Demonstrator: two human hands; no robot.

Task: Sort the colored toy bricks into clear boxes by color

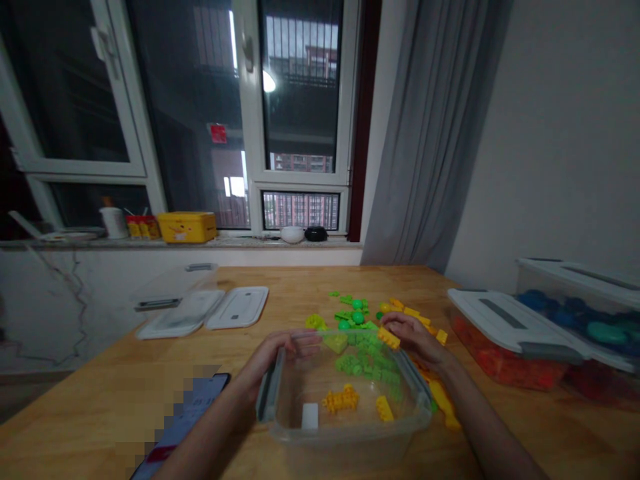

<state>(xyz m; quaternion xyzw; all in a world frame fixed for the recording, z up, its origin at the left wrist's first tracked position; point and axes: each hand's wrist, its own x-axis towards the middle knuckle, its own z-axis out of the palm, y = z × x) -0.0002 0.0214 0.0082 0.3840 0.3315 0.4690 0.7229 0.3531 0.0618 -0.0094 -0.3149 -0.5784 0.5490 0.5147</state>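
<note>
The right hand [413, 335] pinches a small yellow-orange studded plastic block [389, 337] between thumb and fingers, over the far right corner of a clear rectangular plastic bin [350, 435] standing on the light wooden table [290, 280]. The left hand [280, 347] has its fingers stretched along the bin's far left corner; whether it grips the wall, I cannot tell. Inside the bin lie a knobbly orange toy piece [343, 399] and, to its right, a yellow rectangular block [385, 409], apart from each other. Bright green plastic toy pieces [357, 319] spread beyond the bin, some seen through its far wall. A long yellow plastic piece [445, 403] lies just beside its right side.
</note>
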